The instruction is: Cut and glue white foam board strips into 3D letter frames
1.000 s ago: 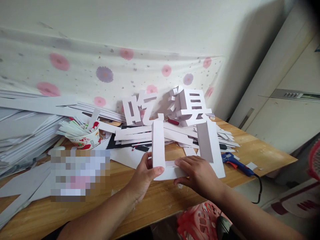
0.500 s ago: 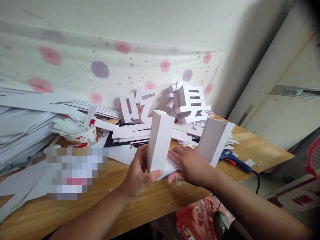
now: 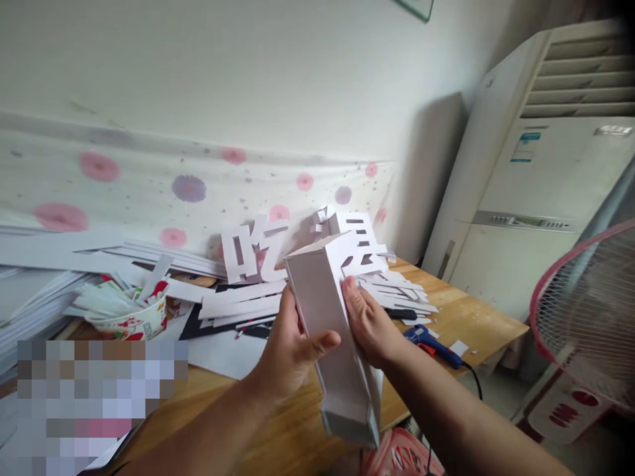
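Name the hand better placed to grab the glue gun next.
Probably the right hand: the glue gun lies on the table to its right, while the left hand is across the white piece. Both hold that piece; the left would need to support it.

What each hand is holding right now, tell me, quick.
Left hand: closed on the white piece, fingers at its left edge, thumb over its near face.
Right hand: closed on the same piece, at its right side.
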Motion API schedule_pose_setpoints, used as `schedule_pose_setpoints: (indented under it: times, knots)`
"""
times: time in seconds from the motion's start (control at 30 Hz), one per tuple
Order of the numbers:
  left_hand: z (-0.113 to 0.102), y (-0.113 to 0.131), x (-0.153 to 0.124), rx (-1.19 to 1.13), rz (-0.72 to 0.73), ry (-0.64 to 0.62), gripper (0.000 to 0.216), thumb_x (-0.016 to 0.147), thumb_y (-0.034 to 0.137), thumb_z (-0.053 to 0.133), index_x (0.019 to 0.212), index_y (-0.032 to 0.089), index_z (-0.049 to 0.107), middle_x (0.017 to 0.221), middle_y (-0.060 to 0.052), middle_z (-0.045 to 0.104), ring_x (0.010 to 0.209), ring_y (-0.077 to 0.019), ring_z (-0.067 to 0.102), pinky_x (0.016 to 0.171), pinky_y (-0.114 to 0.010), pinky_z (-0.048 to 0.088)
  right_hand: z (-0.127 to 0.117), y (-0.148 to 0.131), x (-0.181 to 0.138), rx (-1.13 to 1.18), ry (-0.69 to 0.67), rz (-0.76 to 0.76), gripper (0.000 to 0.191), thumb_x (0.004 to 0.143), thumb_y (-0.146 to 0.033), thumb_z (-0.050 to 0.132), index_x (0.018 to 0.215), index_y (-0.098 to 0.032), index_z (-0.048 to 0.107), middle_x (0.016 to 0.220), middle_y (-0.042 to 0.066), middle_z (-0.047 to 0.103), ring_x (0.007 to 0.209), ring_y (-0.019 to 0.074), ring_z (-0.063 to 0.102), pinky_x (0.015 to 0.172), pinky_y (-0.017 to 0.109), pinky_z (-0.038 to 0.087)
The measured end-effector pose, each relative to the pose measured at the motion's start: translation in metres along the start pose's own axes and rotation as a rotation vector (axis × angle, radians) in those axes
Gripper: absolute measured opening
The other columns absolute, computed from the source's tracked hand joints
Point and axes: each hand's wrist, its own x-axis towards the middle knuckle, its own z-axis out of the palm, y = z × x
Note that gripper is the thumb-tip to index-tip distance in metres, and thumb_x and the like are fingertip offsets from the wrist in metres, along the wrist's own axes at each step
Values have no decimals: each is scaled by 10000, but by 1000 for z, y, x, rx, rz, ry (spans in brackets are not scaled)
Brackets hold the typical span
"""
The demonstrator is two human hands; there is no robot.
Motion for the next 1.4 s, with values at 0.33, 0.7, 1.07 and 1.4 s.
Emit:
schedule_pose_setpoints:
  times: [0.33,0.7,1.07,1.4]
  knots:
    - [25,-14,12,144,-23,96,738,648,258,810,1259,283,395,1184,-73,617,1071,-267,593,891,-350,476,-13,22,-9,-355,257,-159,591,922,-653,268,607,-192,461,608,18,483,573,135,419,533,254,343]
    - [25,-29,9,46,-85,88,661,627,301,783,1171,273,410,1038,-30,594,939,-219,576,802,-330,469,-16,38,-10,-717,346,-266,591,945,-603,205,526,-203,326,486,-21,364,473,98,325,479,243,227]
    - [1,-32,25,-4,-199,-194,530,672,267,760,1145,264,521,1070,-33,613,1032,-230,559,872,-332,429,-25,26,-6,-871,303,-227,586,917,-614,294,515,-193,369,498,-9,383,497,106,321,517,257,218]
    - [14,-33,29,-154,-157,147,468,719,241,706,1171,215,585,879,-21,684,775,-167,633,683,-241,492,-30,24,-2,-836,21,-51,421,977,-382,346,632,-177,474,570,-12,490,536,99,386,539,227,280]
